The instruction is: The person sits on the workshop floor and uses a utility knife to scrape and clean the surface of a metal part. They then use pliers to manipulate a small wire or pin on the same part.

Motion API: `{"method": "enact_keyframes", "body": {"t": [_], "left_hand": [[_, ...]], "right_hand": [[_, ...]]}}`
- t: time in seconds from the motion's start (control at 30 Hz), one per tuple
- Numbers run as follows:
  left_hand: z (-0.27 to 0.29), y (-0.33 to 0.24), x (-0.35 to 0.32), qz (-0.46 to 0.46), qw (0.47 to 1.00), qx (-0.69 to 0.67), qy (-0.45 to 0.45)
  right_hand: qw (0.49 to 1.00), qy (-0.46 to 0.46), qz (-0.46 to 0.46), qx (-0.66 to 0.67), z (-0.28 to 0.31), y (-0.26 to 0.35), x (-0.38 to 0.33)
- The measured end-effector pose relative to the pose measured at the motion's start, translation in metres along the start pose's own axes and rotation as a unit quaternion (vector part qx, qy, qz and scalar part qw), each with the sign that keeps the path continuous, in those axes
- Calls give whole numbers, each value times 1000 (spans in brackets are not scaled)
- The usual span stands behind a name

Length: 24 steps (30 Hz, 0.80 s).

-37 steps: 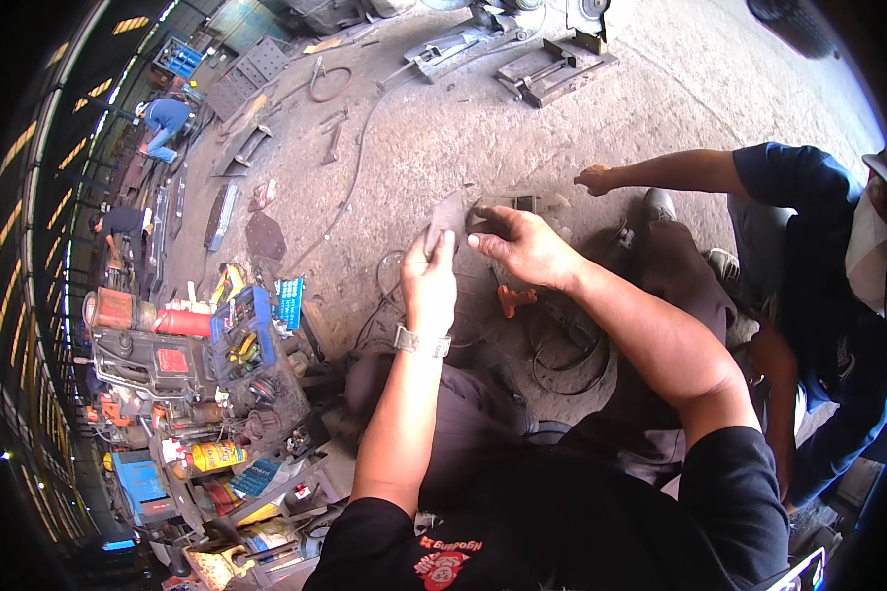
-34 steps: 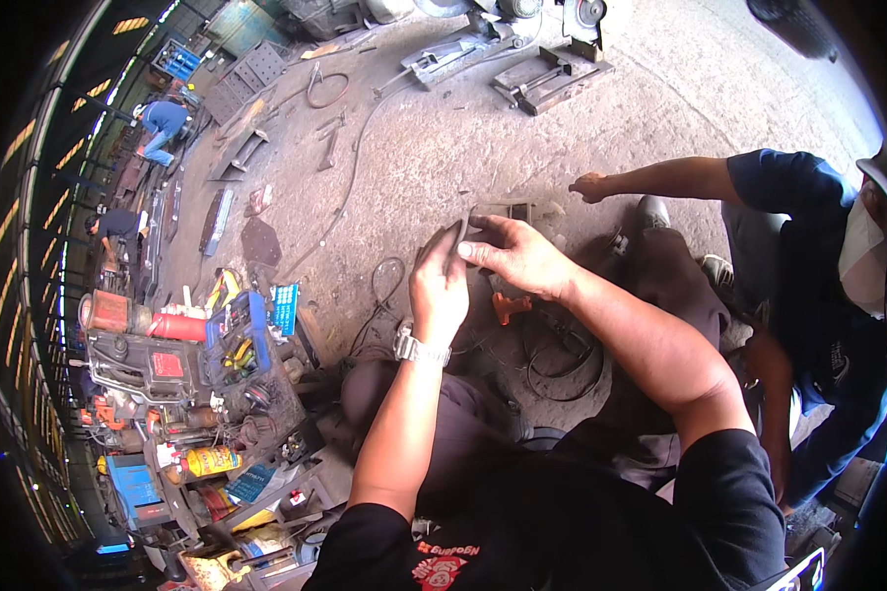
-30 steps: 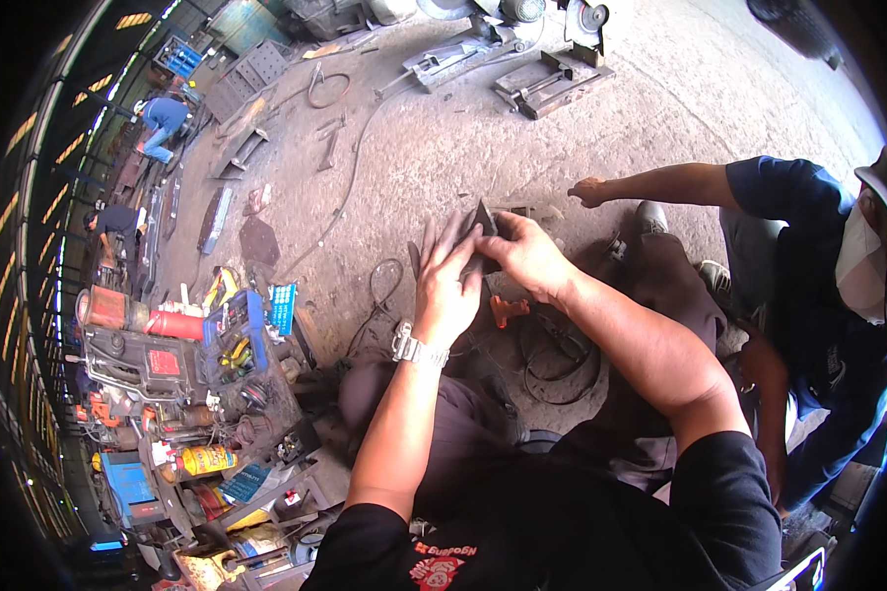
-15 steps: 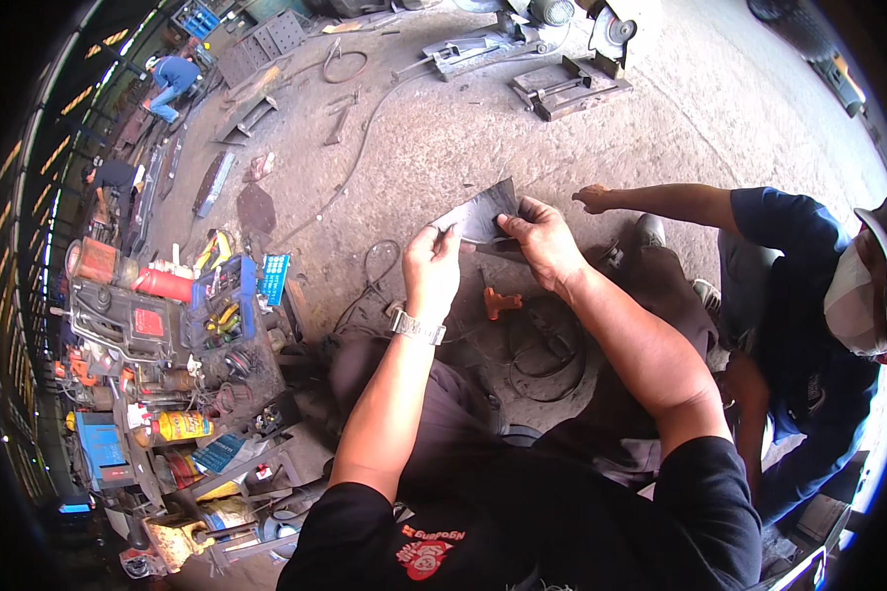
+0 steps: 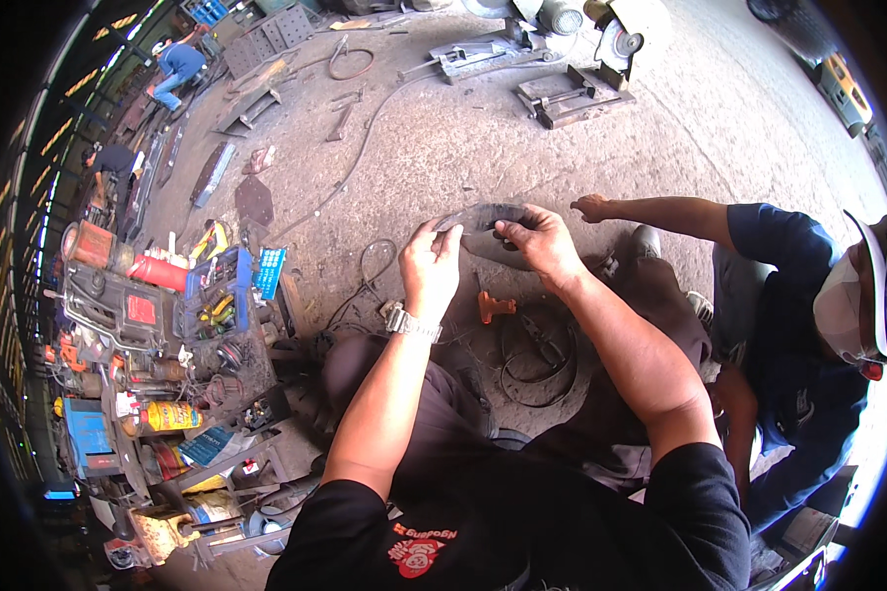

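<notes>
Two hands hold one thin, dark grey sheet piece (image 5: 483,225) up over the concrete floor (image 5: 443,148), about the middle of the view. The left hand (image 5: 432,268) pinches its near left edge between thumb and fingers; the right hand (image 5: 540,246) grips the right side, fingers curled over the top. The piece looks curved and worn. As far as I can judge, the work is at the stage of handling or checking it: nothing is fitted to it, and the orange-handled tool (image 5: 493,305) lies untouched on the floor just below the hands, beside a coil of black cable (image 5: 537,360).

A second person's hand (image 5: 591,207) rests on the floor just right of the piece, apart from it.

Further left, along the floor's edge, stands an open blue tool tray (image 5: 212,295) crammed with small hand tools, yellow and black handles showing. Near it are a red cylinder (image 5: 158,271) and a yellow can (image 5: 172,416); what these hold cannot be seen.
</notes>
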<state>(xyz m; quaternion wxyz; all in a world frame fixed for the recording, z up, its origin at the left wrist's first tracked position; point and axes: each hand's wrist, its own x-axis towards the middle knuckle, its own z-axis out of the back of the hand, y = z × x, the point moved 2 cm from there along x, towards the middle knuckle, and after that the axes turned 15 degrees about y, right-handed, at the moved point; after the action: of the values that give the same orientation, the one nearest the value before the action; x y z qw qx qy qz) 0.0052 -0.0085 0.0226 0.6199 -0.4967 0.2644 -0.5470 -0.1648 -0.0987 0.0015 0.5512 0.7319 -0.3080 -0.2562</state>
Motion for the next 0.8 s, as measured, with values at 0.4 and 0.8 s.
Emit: {"method": "enact_keyframes", "body": {"t": [0.4,0.8], "left_hand": [[0,-11,-2,-43,995,84,15],[-3,-9,-1,-43,993,106,23]], "right_hand": [[997,-8,27,-66,-1,-3,3],[934,-23,16,-356,1,18,-7]]}}
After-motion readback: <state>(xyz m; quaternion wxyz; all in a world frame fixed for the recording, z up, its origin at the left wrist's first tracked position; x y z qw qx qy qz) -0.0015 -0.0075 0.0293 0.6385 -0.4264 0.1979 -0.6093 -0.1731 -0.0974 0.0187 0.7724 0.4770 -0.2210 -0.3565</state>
